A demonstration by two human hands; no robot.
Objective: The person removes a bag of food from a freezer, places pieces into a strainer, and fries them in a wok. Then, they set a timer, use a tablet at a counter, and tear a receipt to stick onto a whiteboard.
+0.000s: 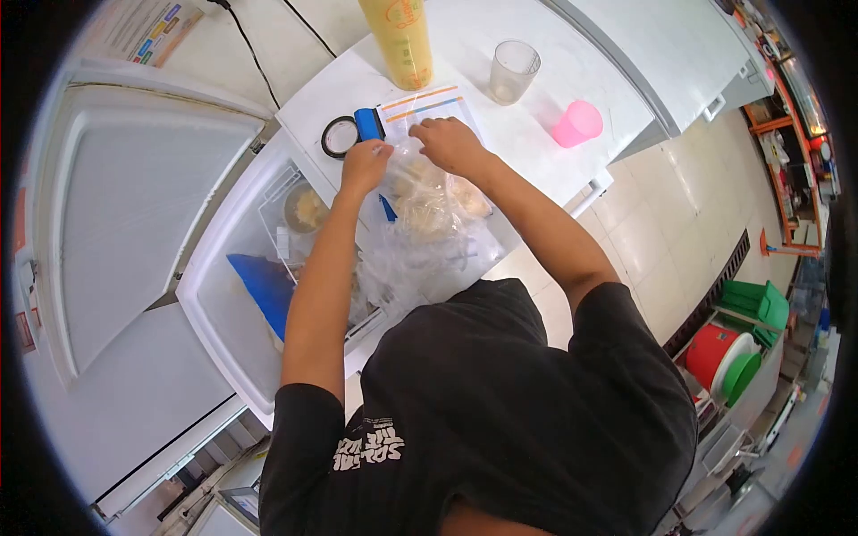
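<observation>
A clear plastic bag [431,214] with pale, rounded lumps inside lies at the front edge of the white top, close to my body. Its upper edge is pinched in my left hand [365,166], fingers closed. My right hand [450,146] has its fingers curled in at the bag's top right, also gripping the plastic. Loose crumpled film [402,272] spreads below the bag. Just beyond my hands are a roll of black tape [340,138], a blue object [368,124] and a printed sheet [429,107], partly covered by my right hand.
On my left an open freezer [219,304] holds a blue bag [264,288] and a bowl [306,208] of pale food; its lid [147,205] stands raised. A yellow printed cylinder [399,45], a clear cup [514,73] and a pink cup [578,124] stand farther back.
</observation>
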